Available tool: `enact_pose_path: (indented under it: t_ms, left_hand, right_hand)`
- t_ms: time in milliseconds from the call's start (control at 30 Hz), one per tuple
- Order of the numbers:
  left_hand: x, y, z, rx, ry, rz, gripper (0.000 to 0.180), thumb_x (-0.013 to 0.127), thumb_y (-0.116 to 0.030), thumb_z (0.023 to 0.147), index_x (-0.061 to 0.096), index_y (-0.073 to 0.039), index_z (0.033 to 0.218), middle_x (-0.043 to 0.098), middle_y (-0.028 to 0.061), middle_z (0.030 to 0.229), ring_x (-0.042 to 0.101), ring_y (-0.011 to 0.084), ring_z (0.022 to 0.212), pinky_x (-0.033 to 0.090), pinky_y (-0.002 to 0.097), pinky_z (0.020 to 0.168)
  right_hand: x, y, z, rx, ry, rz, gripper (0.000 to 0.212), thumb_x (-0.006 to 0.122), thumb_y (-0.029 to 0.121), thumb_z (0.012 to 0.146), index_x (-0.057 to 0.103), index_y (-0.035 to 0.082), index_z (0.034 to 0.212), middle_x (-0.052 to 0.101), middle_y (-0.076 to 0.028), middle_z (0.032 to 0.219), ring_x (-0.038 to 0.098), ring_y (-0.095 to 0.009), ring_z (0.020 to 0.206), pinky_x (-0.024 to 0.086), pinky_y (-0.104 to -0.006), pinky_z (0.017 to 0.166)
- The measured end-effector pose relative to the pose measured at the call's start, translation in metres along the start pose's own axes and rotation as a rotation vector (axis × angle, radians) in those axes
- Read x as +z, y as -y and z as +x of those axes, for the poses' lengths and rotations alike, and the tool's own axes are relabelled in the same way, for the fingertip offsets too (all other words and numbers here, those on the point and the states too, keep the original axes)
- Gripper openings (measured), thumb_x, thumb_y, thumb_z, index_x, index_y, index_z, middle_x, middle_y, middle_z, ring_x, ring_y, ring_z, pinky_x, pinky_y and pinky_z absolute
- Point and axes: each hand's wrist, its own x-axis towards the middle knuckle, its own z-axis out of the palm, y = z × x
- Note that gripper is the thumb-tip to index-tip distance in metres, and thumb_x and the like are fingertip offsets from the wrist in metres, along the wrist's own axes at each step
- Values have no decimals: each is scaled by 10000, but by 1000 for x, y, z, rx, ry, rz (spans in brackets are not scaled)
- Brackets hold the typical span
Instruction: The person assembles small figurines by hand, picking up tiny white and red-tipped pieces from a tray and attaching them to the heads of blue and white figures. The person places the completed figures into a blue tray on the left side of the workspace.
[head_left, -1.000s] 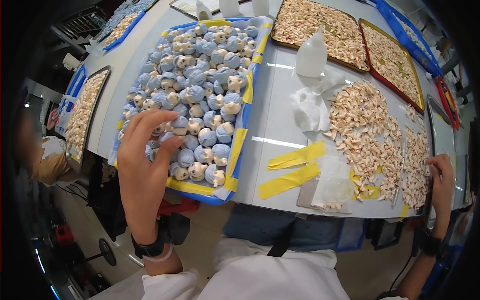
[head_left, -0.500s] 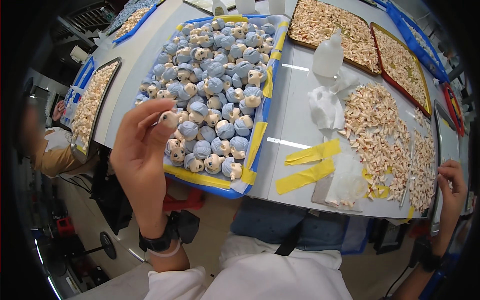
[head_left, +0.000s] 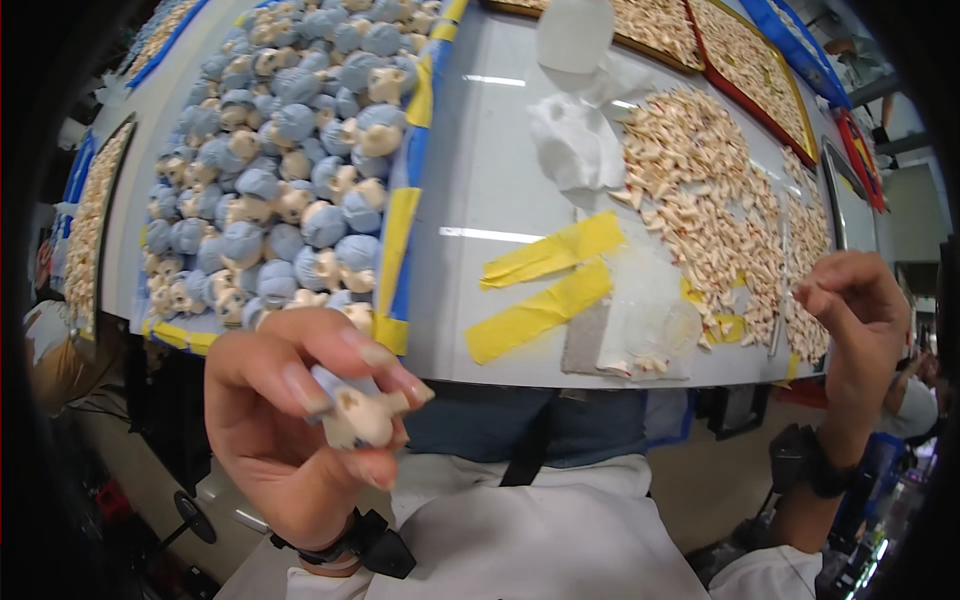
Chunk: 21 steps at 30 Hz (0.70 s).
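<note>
Close to me, my left hand (head_left: 270, 420) is closed around a doll head (head_left: 360, 418) with pale blue hair and a cream underside, gripped between thumb and fingers. Behind it lies a blue tray (head_left: 400, 235) edged with yellow tape, filled with similar blue-haired doll heads (head_left: 290, 125). At the right, my right hand (head_left: 862, 300) has thumb and fingers pinched together; whatever sits at the fingertips is too small to name. Beside that hand spreads a pile of small cream pointed pieces (head_left: 690, 180), some with reddish marks.
Two yellow tape strips (head_left: 540, 310) lie mid-table beside a clear sheet (head_left: 650, 320). Behind are crumpled white tissue (head_left: 575, 140) and a white bottle (head_left: 575, 35). Trays of cream pieces (head_left: 755, 65) stand at the far right. A person's sleeve (head_left: 60, 350) shows at left.
My left hand has come nearer and lower with the doll head, now turned underside up. My right hand has moved in from the right edge beside the pile, fingers pinched. The whole view has shifted.
</note>
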Motion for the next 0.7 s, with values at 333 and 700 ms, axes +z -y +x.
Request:
enact_pose_path:
  t_ms: [333, 700]
  left_hand:
    - [17, 22, -3, -67, 421, -288, 351, 697, -99, 754, 419, -46, 961, 531, 143, 880, 567, 215, 692, 464, 256, 553]
    - [13, 24, -6, -101, 459, -280, 159, 647, -8, 774, 528, -2, 879, 536, 196, 918, 610, 221, 686, 526, 261, 557]
  right_hand:
    - [22, 10, 4, 4, 42, 12, 156, 670, -58, 683, 564, -29, 793, 578, -76, 787, 548, -105, 689, 441, -201, 621]
    - [44, 19, -19, 23, -23, -19, 126, 662, -47, 682, 565, -45, 763, 565, -102, 726, 535, -142, 658, 422, -238, 609]
